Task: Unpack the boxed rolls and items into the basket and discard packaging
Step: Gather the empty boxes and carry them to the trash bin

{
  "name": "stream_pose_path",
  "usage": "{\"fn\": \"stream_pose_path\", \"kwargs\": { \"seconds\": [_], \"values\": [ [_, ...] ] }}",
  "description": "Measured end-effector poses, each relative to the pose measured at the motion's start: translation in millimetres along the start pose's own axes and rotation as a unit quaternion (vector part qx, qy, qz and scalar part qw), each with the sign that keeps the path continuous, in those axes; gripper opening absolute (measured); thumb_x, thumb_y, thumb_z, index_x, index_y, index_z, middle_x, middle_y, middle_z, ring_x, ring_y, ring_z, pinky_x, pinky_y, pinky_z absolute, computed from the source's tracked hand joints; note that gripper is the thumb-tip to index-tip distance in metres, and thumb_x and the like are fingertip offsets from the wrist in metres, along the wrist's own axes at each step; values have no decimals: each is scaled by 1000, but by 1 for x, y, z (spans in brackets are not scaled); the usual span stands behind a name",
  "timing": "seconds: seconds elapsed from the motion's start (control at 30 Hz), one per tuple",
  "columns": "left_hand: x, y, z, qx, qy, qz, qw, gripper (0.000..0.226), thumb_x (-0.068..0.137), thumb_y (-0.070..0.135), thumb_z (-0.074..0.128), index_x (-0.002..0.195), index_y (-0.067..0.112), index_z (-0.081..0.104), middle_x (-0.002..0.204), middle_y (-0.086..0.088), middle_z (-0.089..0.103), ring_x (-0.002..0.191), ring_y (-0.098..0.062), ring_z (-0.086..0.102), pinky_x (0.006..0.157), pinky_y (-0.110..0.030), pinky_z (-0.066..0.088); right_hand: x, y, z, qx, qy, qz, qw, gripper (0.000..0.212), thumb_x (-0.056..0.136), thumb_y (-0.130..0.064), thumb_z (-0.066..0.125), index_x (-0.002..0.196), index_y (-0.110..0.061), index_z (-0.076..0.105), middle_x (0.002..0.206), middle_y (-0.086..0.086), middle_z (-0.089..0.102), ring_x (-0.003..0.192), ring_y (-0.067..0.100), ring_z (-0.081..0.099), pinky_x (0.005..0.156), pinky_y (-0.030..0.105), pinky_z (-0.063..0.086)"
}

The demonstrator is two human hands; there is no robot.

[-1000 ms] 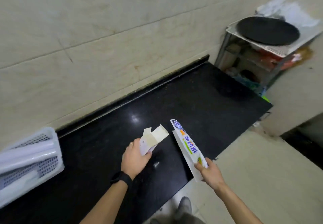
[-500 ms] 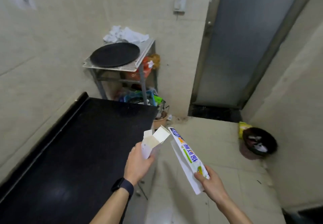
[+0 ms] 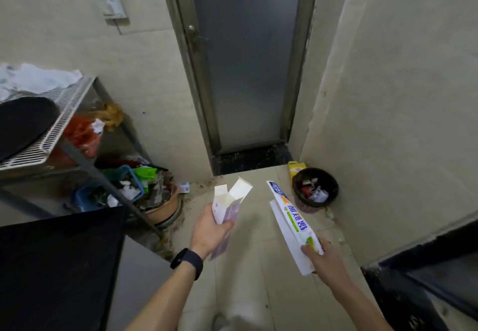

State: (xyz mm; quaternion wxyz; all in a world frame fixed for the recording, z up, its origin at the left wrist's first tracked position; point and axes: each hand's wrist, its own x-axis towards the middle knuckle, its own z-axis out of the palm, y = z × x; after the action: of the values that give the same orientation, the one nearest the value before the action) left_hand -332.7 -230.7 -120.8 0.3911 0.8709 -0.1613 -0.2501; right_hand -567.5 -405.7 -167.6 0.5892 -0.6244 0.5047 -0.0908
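The left hand (image 3: 210, 230) is wrapped around the lower part of a small white and purple box (image 3: 227, 208), fingers curled about its sides and thumb pressed on the near face. The box's long axis runs from about 7 o'clock up to 1 o'clock, and its open end, flaps splayed, points away from the person toward the door (image 3: 243, 56). A black watch (image 3: 186, 263) sits on that wrist.

The right hand (image 3: 324, 259) pinches the near end of a long printed carton (image 3: 292, 219) (green characters along its face), fingers closed over the end, thumb underneath and hidden. Its long axis runs from 5 o'clock up to 11 o'clock, the far end aimed toward the floor just left of the dark waste bin (image 3: 316, 187), which lies at 1 o'clock from that tip, near the corner.

Both boxes are held apart over the tiled floor (image 3: 258, 266), with the black counter (image 3: 57, 266) at 9 o'clock.
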Motion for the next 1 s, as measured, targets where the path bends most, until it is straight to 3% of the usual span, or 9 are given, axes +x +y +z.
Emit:
{"fn": "stream_pose_path", "kwargs": {
  "seconds": [0.1, 0.2, 0.33, 0.47, 0.6, 0.77, 0.9, 1.0],
  "values": [
    [45, 21, 30, 24, -45, -15, 999, 49, 76, 29, 74, 120, 23, 51, 109, 4, 65, 90, -14, 61, 68, -28, 50, 32, 1, -22, 27, 27, 36, 999, 19, 88, -18, 71, 99, -32, 65, 99, -3, 73, 91, 22, 70, 84, 53, 57],
    [93, 42, 67, 27, -91, -29, 995, 46, 76, 24, 75, 114, 23, 47, 106, 2, 64, 90, -17, 62, 74, -35, 53, 68, 5, -42, 61, 65, 71, 993, 24, 88, -12, 70, 103, -29, 65, 102, 1, 73, 90, 24, 70, 79, 52, 60],
    [164, 71, 118, 44, -158, -38, 986, 44, 81, 26, 73, 115, 20, 46, 106, -1, 63, 90, -20, 62, 68, -31, 49, 127, -7, -61, 58, 98, 117, 987, 21, 90, -12, 67, 101, -28, 59, 98, -1, 68, 88, 25, 68, 73, 49, 60],
    [245, 109, 161, 70, -212, -70, 972, 57, 86, 34, 68, 128, 9, 39, 120, -9, 59, 96, -26, 57, 71, -32, 43, 189, -26, -81, 46, 154, 162, 974, 17, 89, -9, 67, 105, -11, 60, 89, 5, 66, 80, 28, 65, 63, 40, 55],
    [313, 149, 199, 80, -244, -100, 961, 73, 88, 44, 66, 140, 5, 32, 137, -12, 51, 118, -32, 53, 81, -29, 40, 250, -45, -99, 45, 175, 199, 963, 16, 88, -16, 70, 101, -15, 61, 92, 6, 68, 84, 29, 67, 79, 53, 58],
    [370, 169, 248, 61, -300, -149, 940, 81, 84, 59, 62, 143, 11, 35, 137, -12, 52, 116, -31, 56, 87, -33, 47, 328, -44, -115, 51, 148, 239, 958, 35, 82, -25, 74, 113, -17, 60, 102, 6, 69, 89, 30, 68, 75, 53, 60],
    [414, 157, 298, 7, -318, -226, 921, 104, 58, 70, 72, 141, 18, 36, 130, -10, 57, 108, -30, 62, 93, -45, 54, 398, -31, -127, 27, 111, 271, 956, 36, 89, -16, 69, 121, -14, 53, 109, 11, 63, 92, 31, 65, 77, 54, 59],
    [444, 147, 339, 4, -323, -281, 904, 95, 53, 60, 73, 134, 21, 42, 120, -10, 61, 100, -31, 65, 88, -48, 56, 449, -16, -140, -4, 83, 295, 952, 39, 89, -16, 68, 124, -13, 50, 106, 11, 60, 92, 33, 63, 79, 55, 59]
  ]
}}
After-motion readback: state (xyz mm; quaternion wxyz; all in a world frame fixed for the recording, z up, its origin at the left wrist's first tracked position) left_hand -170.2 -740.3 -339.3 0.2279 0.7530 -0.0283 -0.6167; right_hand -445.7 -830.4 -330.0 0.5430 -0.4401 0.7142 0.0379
